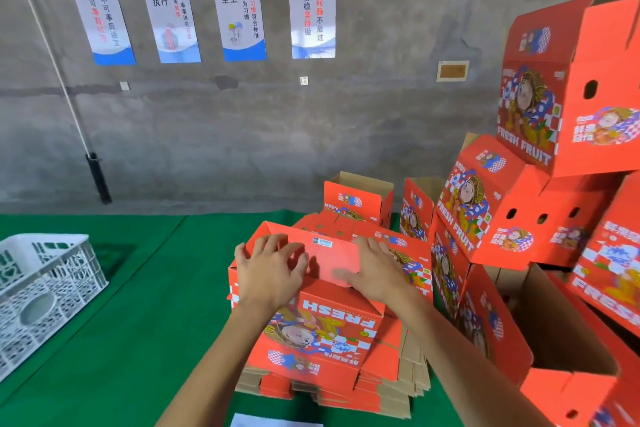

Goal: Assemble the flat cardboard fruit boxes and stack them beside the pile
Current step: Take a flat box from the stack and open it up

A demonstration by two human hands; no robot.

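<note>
A red printed fruit box (322,329) stands half-formed on top of the pile of flat boxes (381,388), its bottom flaps turned up toward me. My left hand (270,267) lies with spread fingers on the left part of a red flap (329,253). My right hand (374,265) presses flat on the right part of the same flap. Assembled red boxes (540,204) are stacked in a leaning heap at the right.
A white perforated plastic crate (45,291) sits on the green surface (138,340) at the left. Two open assembled boxes (360,201) stand behind the pile near the grey wall. A box with its brown inside showing (554,322) lies at the right front.
</note>
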